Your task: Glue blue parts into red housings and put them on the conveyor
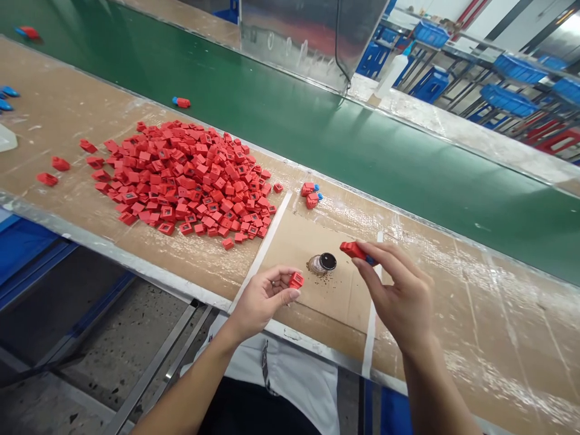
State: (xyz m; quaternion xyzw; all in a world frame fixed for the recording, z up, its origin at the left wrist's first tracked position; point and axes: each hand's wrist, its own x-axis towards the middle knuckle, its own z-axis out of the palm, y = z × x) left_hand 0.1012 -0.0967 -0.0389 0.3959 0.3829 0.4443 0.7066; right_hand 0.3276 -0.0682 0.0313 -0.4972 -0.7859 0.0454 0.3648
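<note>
My left hand (265, 299) pinches a small red plastic block (296, 280) with a square recess facing up. Between thumb and fingers of my right hand (403, 290) is a red plastic piece with a blue end (353, 249), tilted above the cardboard. A small jar with a black top (327, 261) stands on the cardboard sheet (348, 302) between my hands, dark specks scattered around it. Beyond the jar lie two red pieces with blue tips (312, 199). A large heap of red blocks (181, 175) covers the bench to the left.
A green conveyor belt (408, 163) runs along the bench's far side, carrying a red-and-blue piece (182, 102) and another piece (29, 32) at far left. A metal housing (303, 48) spans the belt. Behind it stands a white bottle (393, 72). Blue stools (432, 83) are farther back.
</note>
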